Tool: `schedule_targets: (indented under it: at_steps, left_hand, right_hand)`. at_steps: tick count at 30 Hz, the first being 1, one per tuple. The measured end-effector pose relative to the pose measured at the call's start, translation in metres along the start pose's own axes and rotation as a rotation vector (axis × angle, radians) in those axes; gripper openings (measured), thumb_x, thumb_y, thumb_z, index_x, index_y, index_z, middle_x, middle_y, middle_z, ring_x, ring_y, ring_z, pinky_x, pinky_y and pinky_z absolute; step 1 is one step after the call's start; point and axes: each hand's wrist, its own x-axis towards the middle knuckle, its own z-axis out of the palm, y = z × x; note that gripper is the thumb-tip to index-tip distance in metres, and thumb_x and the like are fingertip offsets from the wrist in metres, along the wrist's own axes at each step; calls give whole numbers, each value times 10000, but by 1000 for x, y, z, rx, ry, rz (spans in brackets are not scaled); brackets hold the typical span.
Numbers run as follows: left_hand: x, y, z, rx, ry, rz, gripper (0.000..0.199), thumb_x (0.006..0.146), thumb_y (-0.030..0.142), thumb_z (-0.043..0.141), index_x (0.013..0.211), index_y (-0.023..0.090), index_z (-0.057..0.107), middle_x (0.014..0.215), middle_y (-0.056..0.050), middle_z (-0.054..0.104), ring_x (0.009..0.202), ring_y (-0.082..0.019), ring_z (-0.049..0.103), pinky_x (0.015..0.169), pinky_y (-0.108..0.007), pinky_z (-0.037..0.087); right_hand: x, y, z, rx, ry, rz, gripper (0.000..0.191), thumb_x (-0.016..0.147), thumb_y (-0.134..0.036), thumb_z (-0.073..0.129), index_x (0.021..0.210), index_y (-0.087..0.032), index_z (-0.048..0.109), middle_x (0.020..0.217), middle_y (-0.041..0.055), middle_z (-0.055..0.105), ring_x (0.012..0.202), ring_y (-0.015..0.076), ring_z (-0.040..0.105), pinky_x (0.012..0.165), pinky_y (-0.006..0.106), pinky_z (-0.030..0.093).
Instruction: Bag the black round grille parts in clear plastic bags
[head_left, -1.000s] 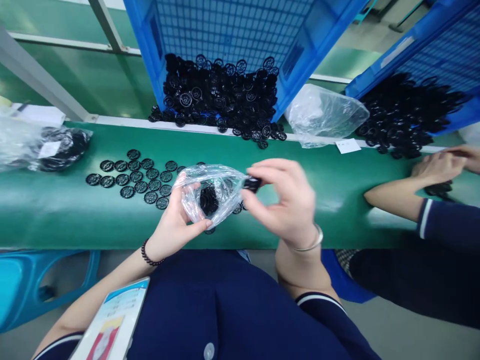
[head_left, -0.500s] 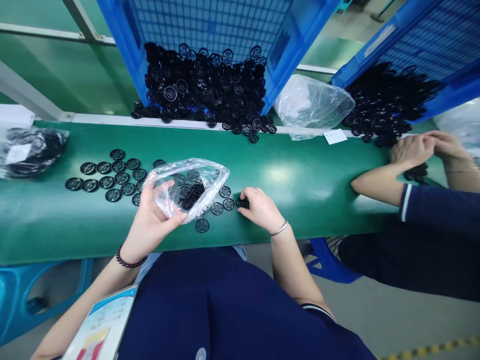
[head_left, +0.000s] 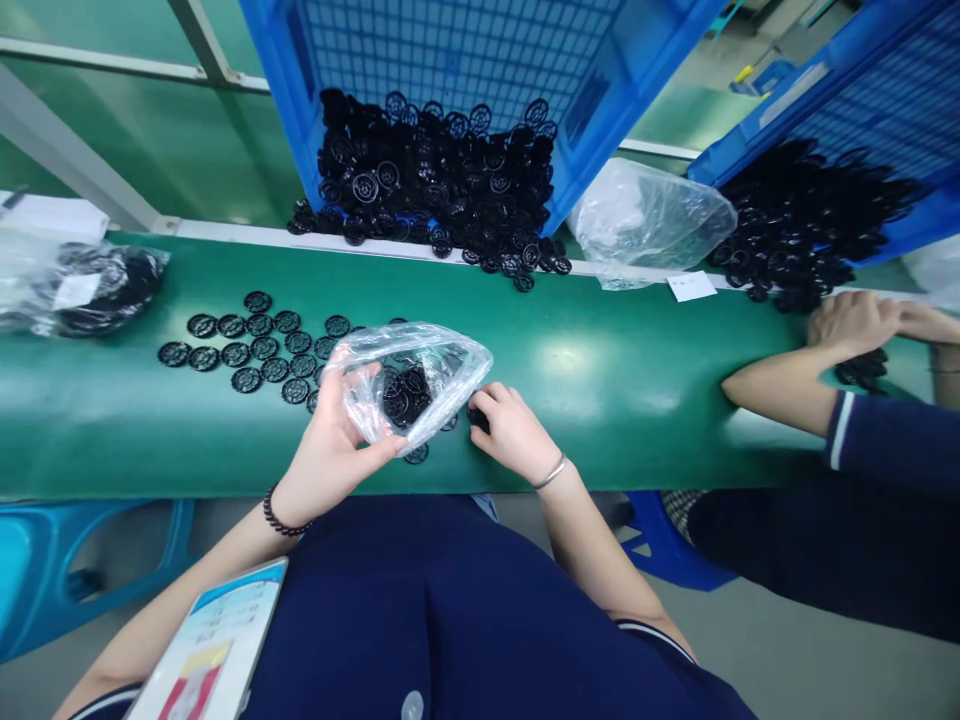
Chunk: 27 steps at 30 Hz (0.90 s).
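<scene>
A clear plastic bag [head_left: 457, 365] is held in my left hand [head_left: 341, 440], its mouth spread wide. Several black discs [head_left: 406, 393] show within the bag's opening. Just right of the bag, my right hand [head_left: 514, 430] has its fingers curled round a black disc [head_left: 478, 418], which is partly hidden. Rows of black wheel-like discs [head_left: 264, 347] lie flat on the green table [head_left: 600, 400] left of the bag. One more disc [head_left: 416, 454] lies below the bag, partly covered by it.
A blue crate [head_left: 450, 60] spills a heap of black discs [head_left: 442, 170] at the table's back edge. Filled bag [head_left: 112, 290] at left; crumpled bag [head_left: 652, 220] and label [head_left: 691, 286] behind. At right, a co-worker's hands [head_left: 855, 322] are beside another crate [head_left: 900, 110].
The whole view has shifted, moving the scene rightward. My right hand is now closer to the bag, with its fingers closed round a disc. Fewer loose discs show between bag and hand.
</scene>
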Motion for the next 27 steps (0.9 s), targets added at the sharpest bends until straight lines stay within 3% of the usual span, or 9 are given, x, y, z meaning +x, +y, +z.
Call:
schedule_targets:
  at_steps: [5,12,15,17,19,21,23,25,27]
  left_hand:
    - [2,3,4,8,-29,19,1106,692,348,813,1514,310,74,1506,-161,291,1286,-336,461,860,-381,577]
    - [2,-1,9,-58,-64,33,1089,710,282,794,1513,288,58,1502,-180,299,1286,-343,481,890,-404,574]
    - [2,-1,11,-73,-80,49,1002,726,276,778,1497,296,138,1495,-153,327,1295,-327,478,939,-409,550]
    - [2,-2,7,-55,-32,67,1004,708,274,792,1492,298,165,1488,-146,338,1316,-322,456,956,-400,537]
    - [2,-6,-1,-37,41,65,1062,672,276,818,1499,313,152,1476,-152,346,1249,-305,511,881,-372,567]
    - [2,-11,-10,-34,97,43,1081,649,288,837,1496,329,166,1459,-161,357,1035,-239,615,750,-327,589]
    - [2,-17,-18,-40,114,21,1046,660,303,835,1484,348,193,1451,-162,360,812,-147,618,665,-297,578]
    - [2,-22,-23,-44,110,21,1018,677,302,830,1477,357,202,1453,-161,357,733,-104,586,658,-287,567]
    - [2,-24,-26,-42,96,22,1012,689,285,824,1478,360,194,1458,-164,351,729,-95,576,672,-284,561]
  right_hand:
    - [-2,5,-4,-15,20,31,179,731,-122,550,902,-175,550,896,91,586,823,242,519,787,375,456]
    - [-12,-34,-70,248,537,-271,256,798,-172,617,1035,-237,545,1003,61,624,914,214,598,721,354,534]
    - [3,-49,-83,267,553,-411,264,826,-251,653,1071,-235,558,1060,79,613,974,223,595,740,369,546]
    - [17,-44,-80,292,561,-375,246,846,-321,652,1053,-219,568,1045,86,607,983,229,586,732,368,545]
    - [27,-28,-69,291,590,-221,155,875,-316,610,987,-215,577,970,72,601,942,223,580,729,365,537]
    - [33,-9,-54,237,499,-78,52,881,-232,564,926,-214,584,918,62,589,910,218,574,766,373,525]
    - [34,4,-35,159,289,-20,101,852,-174,568,940,-211,602,939,68,585,930,224,568,819,381,508]
    - [32,10,-16,112,126,7,173,830,-183,609,1002,-210,613,989,77,580,965,233,555,847,376,494]
    - [29,11,-3,95,76,48,202,827,-226,638,1026,-202,611,1009,83,573,969,238,542,856,369,483]
